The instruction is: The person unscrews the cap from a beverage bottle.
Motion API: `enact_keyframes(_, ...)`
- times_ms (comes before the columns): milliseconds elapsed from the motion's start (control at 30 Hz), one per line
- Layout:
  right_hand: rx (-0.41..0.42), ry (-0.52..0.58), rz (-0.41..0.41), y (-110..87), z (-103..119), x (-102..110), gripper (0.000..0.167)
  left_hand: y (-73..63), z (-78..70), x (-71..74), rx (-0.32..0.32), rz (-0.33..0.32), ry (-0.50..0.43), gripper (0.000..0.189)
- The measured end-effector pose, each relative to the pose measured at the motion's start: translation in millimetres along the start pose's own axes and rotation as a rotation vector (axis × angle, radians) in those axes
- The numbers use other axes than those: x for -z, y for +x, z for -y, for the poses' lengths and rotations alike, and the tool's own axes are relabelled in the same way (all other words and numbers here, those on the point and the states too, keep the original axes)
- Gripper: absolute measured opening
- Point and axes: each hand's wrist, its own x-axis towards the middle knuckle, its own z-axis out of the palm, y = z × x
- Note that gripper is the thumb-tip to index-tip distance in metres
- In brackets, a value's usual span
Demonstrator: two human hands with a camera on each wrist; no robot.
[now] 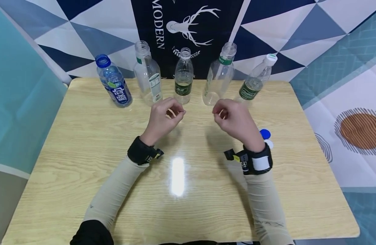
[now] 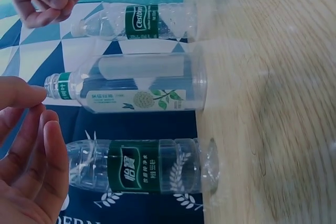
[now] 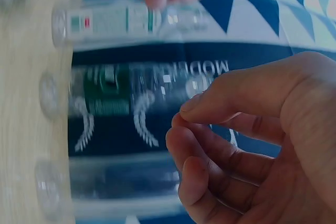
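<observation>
Both hands hover above the table in front of a row of bottles. The left hand (image 1: 164, 115) touches thumb to fingertip and holds nothing visible. It is nearest to a clear bottle with a white label (image 1: 147, 78) and a small green-labelled bottle (image 1: 183, 76). Thumb and forefinger of the right hand (image 1: 235, 119) also meet, with nothing seen between them. Behind it stand a clear bottle with a green neck band (image 1: 219, 76) and a white-capped bottle (image 1: 256, 80), its base partly hidden. A blue bottle (image 1: 113, 81) stands at the row's left end, its mouth uncapped.
A blue cap (image 1: 265, 133) and a white cap (image 1: 269, 143) lie by the right wrist, the white one partly covered. The wooden table (image 1: 83, 146) meets a patterned cloth (image 1: 105, 27) behind the bottles.
</observation>
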Motion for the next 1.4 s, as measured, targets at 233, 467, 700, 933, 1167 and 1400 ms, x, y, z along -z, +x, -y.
enact_keyframes(233,-0.161,-0.041,-0.088,-24.1,-39.7,38.7,0.01,-1.1,-11.1,-28.0,-0.012,0.053,-0.05,0.006)
enact_keyframes(467,-0.302,-0.05,-0.211,-44.6,-65.6,74.1,0.01,12.4,-29.7,-79.2,0.063,0.189,-0.238,0.042)
enact_keyframes(700,-0.334,-0.028,-0.283,-49.2,-70.0,85.2,0.011,63.4,-37.4,-139.7,0.164,0.265,-0.157,0.085)
enact_keyframes(933,-0.315,-0.03,-0.313,-53.2,-72.6,88.2,0.01,105.1,-26.9,-196.1,0.326,0.277,-0.046,0.112)
enact_keyframes(1167,-0.303,-0.025,-0.312,-51.5,-73.2,93.9,0.01,136.0,-17.0,-236.0,0.364,0.115,-0.012,0.123)
enact_keyframes(1400,-0.305,-0.027,-0.323,-56.6,-80.3,98.1,0.009,147.3,-18.8,-255.7,0.352,0.156,0.063,0.1)
